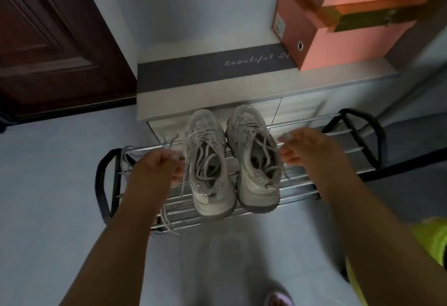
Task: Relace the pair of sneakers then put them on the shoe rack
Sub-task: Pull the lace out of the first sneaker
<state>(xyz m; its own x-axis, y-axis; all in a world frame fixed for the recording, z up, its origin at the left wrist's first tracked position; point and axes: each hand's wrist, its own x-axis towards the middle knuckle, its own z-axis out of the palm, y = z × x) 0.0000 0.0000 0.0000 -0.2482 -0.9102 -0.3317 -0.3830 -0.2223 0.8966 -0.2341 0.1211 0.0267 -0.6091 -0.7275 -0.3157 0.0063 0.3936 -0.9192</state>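
Nearly done, by the look of it. Nearest the camera, the two bare forearms reach forward over the pale floor (48,184) toward the low metal shoe rack (302,184). The left hand (154,167) is curled just beside the left sneaker (208,160), and loose lace ends (167,213) hang down past it over the rack's front edge; it seems to be pinching one, though motion blur makes that uncertain. The right hand (304,147) hovers beside the right sneaker (256,158) with its fingers relaxed and spread, gripping nothing that shows.

Both sneakers stand side by side on the rack's top bars, toes pointing away toward the grey shoe cabinet (205,97). Laces cross the eyelets of each, with slack tucked into the openings, so the relacing appears complete and the placing is done. What seems left is tidying the trailing lace ends on the left shoe.

Beyond, pink shoe boxes (343,46) are stacked on the cabinet top, and a dark wooden door (48,39) stands at far left.
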